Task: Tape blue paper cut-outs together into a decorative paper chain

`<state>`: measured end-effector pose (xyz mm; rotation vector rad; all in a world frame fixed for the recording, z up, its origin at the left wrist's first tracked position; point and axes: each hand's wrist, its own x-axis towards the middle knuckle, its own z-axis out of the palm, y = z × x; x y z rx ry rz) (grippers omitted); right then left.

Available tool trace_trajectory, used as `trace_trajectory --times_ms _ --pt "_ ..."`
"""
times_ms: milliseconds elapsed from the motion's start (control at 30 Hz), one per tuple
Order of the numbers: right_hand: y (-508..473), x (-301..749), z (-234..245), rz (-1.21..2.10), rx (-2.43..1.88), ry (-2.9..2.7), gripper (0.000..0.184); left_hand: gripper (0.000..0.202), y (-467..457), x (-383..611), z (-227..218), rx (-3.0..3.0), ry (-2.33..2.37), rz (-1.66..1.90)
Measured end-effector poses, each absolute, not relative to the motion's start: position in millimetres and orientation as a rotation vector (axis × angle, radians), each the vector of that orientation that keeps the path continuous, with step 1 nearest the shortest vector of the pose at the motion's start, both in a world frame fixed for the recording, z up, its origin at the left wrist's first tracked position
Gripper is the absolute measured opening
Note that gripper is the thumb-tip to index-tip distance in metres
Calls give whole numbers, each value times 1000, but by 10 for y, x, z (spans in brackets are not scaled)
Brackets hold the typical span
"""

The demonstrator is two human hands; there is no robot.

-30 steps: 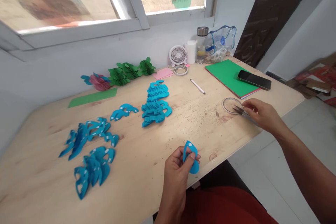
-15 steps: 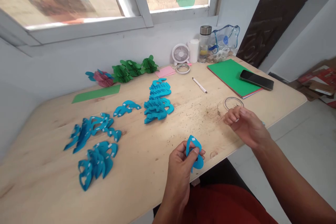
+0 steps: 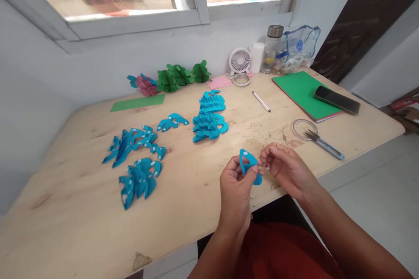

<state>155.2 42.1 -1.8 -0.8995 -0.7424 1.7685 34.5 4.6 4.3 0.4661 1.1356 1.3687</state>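
My left hand [image 3: 238, 187] pinches a folded blue paper cutout [image 3: 248, 159] between thumb and fingers, above the table's front edge. A small white square sticks to the cutout's upper part. Close by on the right, my right hand [image 3: 288, 168] has its fingers curled together, their tips almost at the cutout; whatever they hold is too small to make out. To the left lie loose blue cutouts with white squares [image 3: 139, 178]. Ahead of my hands stand two fanned stacks of blue cutouts [image 3: 209, 127].
Thread snips [image 3: 325, 144] rest over a tape roll [image 3: 296, 129] on the right. Farther back are a white pen [image 3: 261, 101], green sheets [image 3: 294, 83], a phone [image 3: 337, 99], a small fan [image 3: 240, 60] and a bottle [image 3: 272, 50]. Green paper shapes [image 3: 179, 75] line the wall.
My right hand has moved left from the tape roll to beside the blue cutout, uncovering the thread snips. My left hand still holds the cutout. The view has shifted.
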Motion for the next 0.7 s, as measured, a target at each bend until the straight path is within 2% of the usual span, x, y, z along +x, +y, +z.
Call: trace_trajectory --times_ms 167,300,500,700 --pt "415 1408 -86 1783 -897 -594 11 15 51 310 -16 422 1182 1422" --pt "457 1431 -114 1655 -989 -666 11 15 37 222 -85 388 1206 1446" --pt "403 1668 -182 1204 -1340 -1714 6 18 4 74 -157 354 1235 1464" --pt "361 1760 -263 718 -1320 -2389 15 18 -17 81 -148 353 1245 1437"
